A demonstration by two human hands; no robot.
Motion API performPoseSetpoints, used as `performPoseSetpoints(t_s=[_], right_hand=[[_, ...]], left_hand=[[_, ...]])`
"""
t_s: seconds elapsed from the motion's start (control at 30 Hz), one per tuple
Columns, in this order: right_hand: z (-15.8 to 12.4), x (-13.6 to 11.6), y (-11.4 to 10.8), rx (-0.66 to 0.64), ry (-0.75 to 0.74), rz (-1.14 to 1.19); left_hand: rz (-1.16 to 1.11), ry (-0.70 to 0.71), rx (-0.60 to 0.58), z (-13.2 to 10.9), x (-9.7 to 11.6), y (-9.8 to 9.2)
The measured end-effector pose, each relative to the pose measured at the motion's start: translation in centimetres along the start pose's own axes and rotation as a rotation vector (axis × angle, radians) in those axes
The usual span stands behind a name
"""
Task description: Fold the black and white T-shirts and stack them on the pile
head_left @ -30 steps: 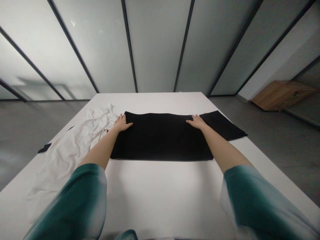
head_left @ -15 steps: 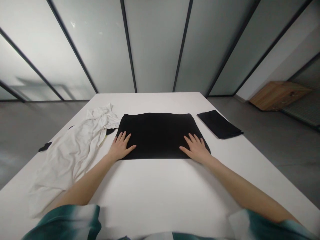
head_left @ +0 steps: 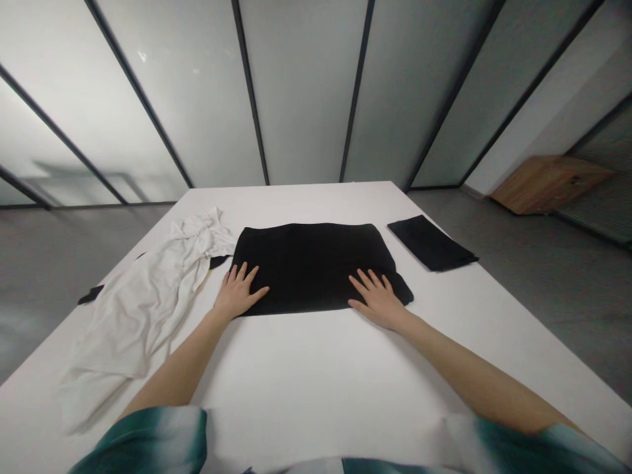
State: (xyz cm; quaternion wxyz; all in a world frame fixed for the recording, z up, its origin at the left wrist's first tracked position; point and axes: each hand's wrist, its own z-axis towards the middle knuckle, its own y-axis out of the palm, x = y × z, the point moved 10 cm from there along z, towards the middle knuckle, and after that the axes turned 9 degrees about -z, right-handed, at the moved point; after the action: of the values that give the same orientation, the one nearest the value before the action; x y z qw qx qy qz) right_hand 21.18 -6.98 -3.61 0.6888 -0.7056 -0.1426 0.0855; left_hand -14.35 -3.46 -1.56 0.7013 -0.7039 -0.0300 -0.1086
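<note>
Two hands: both lie flat, fingers spread, palms down on the near edge of one folded black cloth (head_left: 316, 266).
Left hand (head_left: 239, 293): rests on the cloth's near left corner, fingers fanned and pinching nothing; its bare forearm runs back to a green and white sleeve (head_left: 148, 441).
Right hand (head_left: 378, 297): rests on the near right corner, fingers splayed toward the far side, also gripping nothing.
Black cloth: a wide, smooth rectangle in the middle of the white table (head_left: 316, 382), its near edge straight and parallel to the person.
White garment (head_left: 143, 303): crumpled, lying to the left, its upper end just beside the black cloth's left edge.
Small folded black piece (head_left: 430, 242): lies apart to the right, near the table's right edge.
Dark scrap (head_left: 91, 293): shows at the far left, partly under the white garment.
Risk: the flat palms could drag the top layer across the smooth table and open or skew the fold.
Risk: the left hand sits close to the white garment, so a sideways sweep could catch it and pull it onto the black cloth.
</note>
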Motion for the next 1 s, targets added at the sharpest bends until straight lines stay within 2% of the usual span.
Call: performPoseSetpoints(t_s=[0.13,0.27,0.37,0.47,0.53,0.6,0.63,0.7,0.77,0.87,1.0], right_hand=[[1.3,0.5,-0.5,-0.028,-0.019,0.003],[0.4,-0.2,-0.4,-0.036,-0.030,0.037],[-1.5,-1.1,-0.3,-0.044,-0.047,0.091],[-3.8,-1.7,-1.6,0.012,-0.028,0.243],[-5.2,-2.1,-3.1,0.095,0.022,0.486],[-6.5,-2.7,-3.4,0.101,0.142,0.879],[-7.0,-3.4,-2.8,0.055,0.233,1.116],[-7.9,-6.3,-0.8,-0.121,0.431,1.594],[-8.0,-9.5,0.0,-0.226,0.561,1.937],[-6.7,-12.5,0.0,-0.263,0.671,2.209],[-4.9,-13.9,0.2,-0.251,0.738,2.325]], left_hand=[[0.024,-0.041,-0.066,-0.2,0.2,0.0],[0.059,-0.023,-0.115,0.6,0.9,-1.0],[0.083,0.048,-0.044,2.4,2.4,-2.8],[0.082,0.111,0.015,4.8,4.5,-3.9],[0.066,0.165,0.010,6.6,6.5,-3.7],[0.032,0.218,-0.011,8.6,8.7,-3.1],[0.012,0.237,-0.023,9.7,9.8,-2.6],[-0.020,0.244,-0.044,12.0,11.7,-1.7],[-0.044,0.224,-0.050,14.4,13.2,-0.9],[-0.073,0.174,-0.052,17.6,14.5,0.0],[-0.061,0.178,-0.085,20.1,15.5,1.0]])
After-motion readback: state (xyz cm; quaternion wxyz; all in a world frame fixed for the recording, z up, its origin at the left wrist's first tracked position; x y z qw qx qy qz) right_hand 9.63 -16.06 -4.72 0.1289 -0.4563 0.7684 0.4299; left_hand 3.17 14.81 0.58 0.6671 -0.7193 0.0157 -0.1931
